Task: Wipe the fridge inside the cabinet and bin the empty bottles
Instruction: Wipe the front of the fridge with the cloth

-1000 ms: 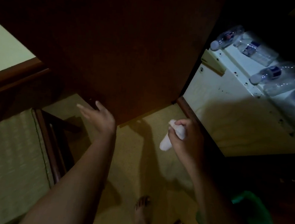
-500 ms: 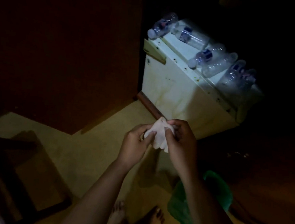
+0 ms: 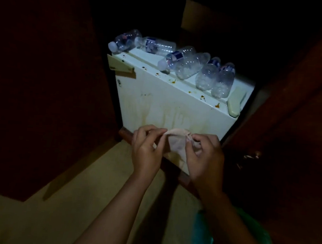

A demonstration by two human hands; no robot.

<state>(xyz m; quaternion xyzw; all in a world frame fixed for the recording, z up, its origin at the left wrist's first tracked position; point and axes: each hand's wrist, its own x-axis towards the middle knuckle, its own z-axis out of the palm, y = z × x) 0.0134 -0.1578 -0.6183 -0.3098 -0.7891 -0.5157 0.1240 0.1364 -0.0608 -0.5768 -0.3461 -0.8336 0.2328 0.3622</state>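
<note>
A small white fridge [image 3: 167,103] stands inside a dark wooden cabinet, its door streaked with yellowish stains and its top dotted with brown spots. Several empty clear plastic bottles [image 3: 187,64] lie on their sides across its top. In front of the fridge door my left hand [image 3: 146,149] and my right hand [image 3: 203,158] both pinch a pale cloth [image 3: 176,142], stretched between them at its top edge and hanging down.
The open cabinet door [image 3: 43,83] stands at the left, another dark wooden panel [image 3: 301,113] at the right. A green plastic bag [image 3: 203,238] sits on the yellowish floor [image 3: 73,201] under my right arm. A beige hinge cover [image 3: 235,102] lies on the fridge's right corner.
My left hand left the cabinet door and joined the right on the cloth. The bunched cloth is now spread out between both hands. The view turned toward the fridge.
</note>
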